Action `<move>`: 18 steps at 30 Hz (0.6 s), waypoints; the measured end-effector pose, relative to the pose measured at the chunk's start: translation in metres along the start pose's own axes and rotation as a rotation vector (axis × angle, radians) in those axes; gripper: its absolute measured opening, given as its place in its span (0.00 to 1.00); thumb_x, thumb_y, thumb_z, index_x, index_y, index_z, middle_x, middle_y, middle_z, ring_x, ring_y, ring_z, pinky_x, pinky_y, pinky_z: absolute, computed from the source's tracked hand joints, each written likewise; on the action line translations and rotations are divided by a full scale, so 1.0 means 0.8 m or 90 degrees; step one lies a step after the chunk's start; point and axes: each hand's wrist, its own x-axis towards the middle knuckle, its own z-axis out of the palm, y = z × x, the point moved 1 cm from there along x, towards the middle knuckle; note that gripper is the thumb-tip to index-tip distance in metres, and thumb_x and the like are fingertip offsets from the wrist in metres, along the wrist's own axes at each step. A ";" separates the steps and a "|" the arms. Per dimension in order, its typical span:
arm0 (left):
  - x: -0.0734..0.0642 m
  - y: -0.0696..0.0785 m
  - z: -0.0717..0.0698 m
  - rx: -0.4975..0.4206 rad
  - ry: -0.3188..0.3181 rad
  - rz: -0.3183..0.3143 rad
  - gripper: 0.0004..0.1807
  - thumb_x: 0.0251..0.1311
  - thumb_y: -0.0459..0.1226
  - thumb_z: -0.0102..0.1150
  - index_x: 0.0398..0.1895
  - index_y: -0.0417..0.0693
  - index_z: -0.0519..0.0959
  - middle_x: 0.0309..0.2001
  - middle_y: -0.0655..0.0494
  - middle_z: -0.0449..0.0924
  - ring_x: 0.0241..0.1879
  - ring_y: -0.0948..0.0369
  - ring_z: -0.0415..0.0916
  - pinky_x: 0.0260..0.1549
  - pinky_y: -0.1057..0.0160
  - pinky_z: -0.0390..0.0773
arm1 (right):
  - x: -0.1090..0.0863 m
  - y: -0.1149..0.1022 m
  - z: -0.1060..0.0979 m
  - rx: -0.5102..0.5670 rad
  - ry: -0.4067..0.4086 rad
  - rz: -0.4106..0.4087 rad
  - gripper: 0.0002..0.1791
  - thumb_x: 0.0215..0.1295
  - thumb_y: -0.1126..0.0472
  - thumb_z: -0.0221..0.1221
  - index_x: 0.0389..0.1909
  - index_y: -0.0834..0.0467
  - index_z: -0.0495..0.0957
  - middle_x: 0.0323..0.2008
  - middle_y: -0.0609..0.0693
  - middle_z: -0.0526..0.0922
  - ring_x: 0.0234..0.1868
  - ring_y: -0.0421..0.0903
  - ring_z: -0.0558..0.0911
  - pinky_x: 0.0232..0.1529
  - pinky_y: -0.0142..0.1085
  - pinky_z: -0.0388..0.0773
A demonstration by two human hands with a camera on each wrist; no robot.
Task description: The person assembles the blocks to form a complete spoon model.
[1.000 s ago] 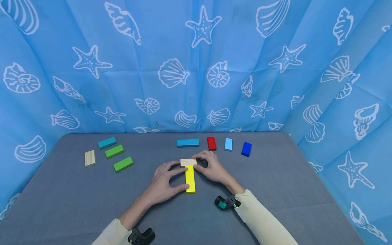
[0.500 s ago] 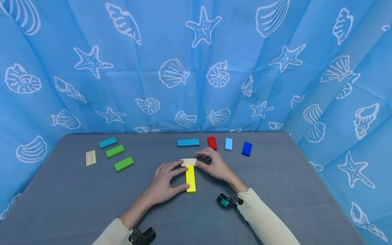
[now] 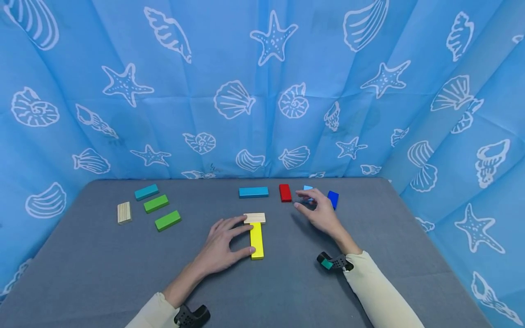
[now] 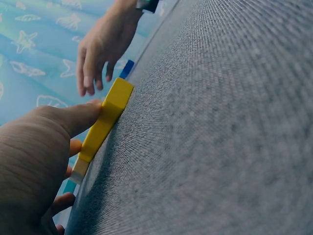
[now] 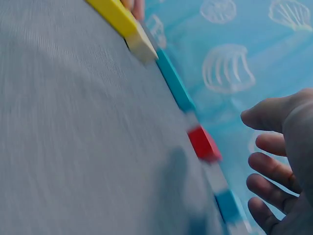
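A long yellow block lies lengthwise on the grey cloth, its far end against a short plain wood block set crosswise, forming a T. My left hand rests along their left side, thumb and index finger touching the yellow block, another fingertip at the wood block's left end. To the right, my right hand hovers with nothing in its loosely bent fingers. It partly covers a light blue block and a dark blue block in the head view. A red block lies just left of its fingertips.
Behind the T lies a teal block. At the left are another teal block, two green blocks and a second wood block. A blue shell-print curtain hangs along the table's back and right.
My right hand has let go of the wood block and moved right, over toward the light blue block. My left hand has stayed at the yellow and wood blocks.
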 end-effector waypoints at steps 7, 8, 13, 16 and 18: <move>0.000 0.000 0.000 -0.001 0.003 -0.002 0.33 0.60 0.60 0.66 0.67 0.63 0.77 0.74 0.58 0.64 0.74 0.49 0.58 0.71 0.34 0.44 | -0.012 0.034 -0.044 -0.065 0.074 0.034 0.25 0.64 0.63 0.68 0.61 0.66 0.78 0.56 0.65 0.75 0.57 0.64 0.75 0.55 0.61 0.72; 0.000 0.000 0.000 -0.001 0.002 -0.003 0.33 0.60 0.60 0.66 0.67 0.63 0.77 0.74 0.58 0.64 0.74 0.49 0.58 0.71 0.34 0.44 | -0.014 0.040 -0.049 -0.074 0.083 0.041 0.26 0.64 0.62 0.68 0.61 0.66 0.77 0.56 0.65 0.75 0.58 0.65 0.74 0.56 0.62 0.71; 0.000 0.000 0.000 -0.001 0.001 -0.003 0.33 0.60 0.61 0.66 0.67 0.63 0.77 0.74 0.58 0.65 0.74 0.49 0.58 0.71 0.34 0.45 | -0.025 0.064 -0.071 -0.104 0.111 0.077 0.30 0.63 0.59 0.69 0.64 0.66 0.74 0.61 0.67 0.70 0.63 0.67 0.67 0.61 0.65 0.63; 0.000 0.000 0.000 -0.001 0.001 -0.003 0.33 0.60 0.61 0.66 0.67 0.63 0.77 0.74 0.58 0.65 0.74 0.49 0.58 0.71 0.34 0.45 | -0.030 0.076 -0.078 -0.111 0.112 0.106 0.35 0.62 0.56 0.70 0.67 0.66 0.72 0.65 0.69 0.67 0.67 0.69 0.63 0.64 0.67 0.58; 0.001 0.000 0.000 0.000 0.002 -0.004 0.33 0.60 0.61 0.66 0.67 0.64 0.77 0.74 0.58 0.64 0.74 0.50 0.58 0.71 0.34 0.44 | -0.032 0.081 -0.081 -0.120 0.103 0.127 0.38 0.61 0.54 0.71 0.69 0.65 0.69 0.67 0.70 0.65 0.69 0.70 0.61 0.66 0.68 0.56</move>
